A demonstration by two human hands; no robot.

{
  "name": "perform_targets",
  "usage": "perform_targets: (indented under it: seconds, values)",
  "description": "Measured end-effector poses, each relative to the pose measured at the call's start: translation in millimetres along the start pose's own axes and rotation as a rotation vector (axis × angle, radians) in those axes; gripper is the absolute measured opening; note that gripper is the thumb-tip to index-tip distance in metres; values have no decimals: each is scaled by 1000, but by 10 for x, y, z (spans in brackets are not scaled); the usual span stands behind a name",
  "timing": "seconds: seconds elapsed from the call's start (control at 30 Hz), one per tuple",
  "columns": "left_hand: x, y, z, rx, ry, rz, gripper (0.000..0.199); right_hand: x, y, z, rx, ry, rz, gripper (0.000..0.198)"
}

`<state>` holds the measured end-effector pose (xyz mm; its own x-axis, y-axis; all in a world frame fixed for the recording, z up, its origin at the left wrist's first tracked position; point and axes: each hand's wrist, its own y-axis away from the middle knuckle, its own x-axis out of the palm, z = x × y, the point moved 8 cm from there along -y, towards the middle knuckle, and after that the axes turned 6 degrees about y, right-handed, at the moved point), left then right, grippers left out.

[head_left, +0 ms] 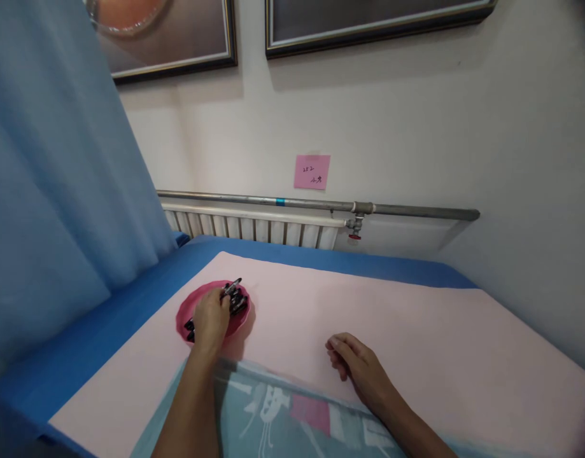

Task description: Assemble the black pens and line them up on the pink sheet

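My left hand (212,317) is over a round pink bowl (181,316) on the left side of the pink sheet. Its thumb and fingers are pinched on a black pen (233,286) that sticks up toward the bowl's far rim. Several more black pens (238,304) lie in a loose heap under and beside the fingers, partly hidden by the hand. My right hand (358,359) hovers or rests near the sheet's front middle, fingers curled in together, with nothing visible in it.
The pink sheet (292,299) covers a blue bed (397,266). A teal patterned cloth (273,420) lies in front, under my forearms. To the left hangs a blue curtain (58,159). Along the wall run a metal pipe (311,204), a white radiator (254,228) and a red-handled valve (354,236).
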<state>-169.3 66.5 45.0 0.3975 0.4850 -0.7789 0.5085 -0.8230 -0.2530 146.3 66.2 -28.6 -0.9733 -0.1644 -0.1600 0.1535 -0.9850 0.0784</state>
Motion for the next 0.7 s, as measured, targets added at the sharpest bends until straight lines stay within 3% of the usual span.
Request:
perform_targets:
  seconds: [0.27,0.57,0.7]
  values:
    - [20,-72,323,-184,-198,10,35,38,25,14,-27,117,57,23]
    - [109,-144,385,-238,-231,36,45,41,55,27,-26,196,76,21]
    - [210,-187,448,-255,-192,115,50,41,60,42,-50,234,84,22]
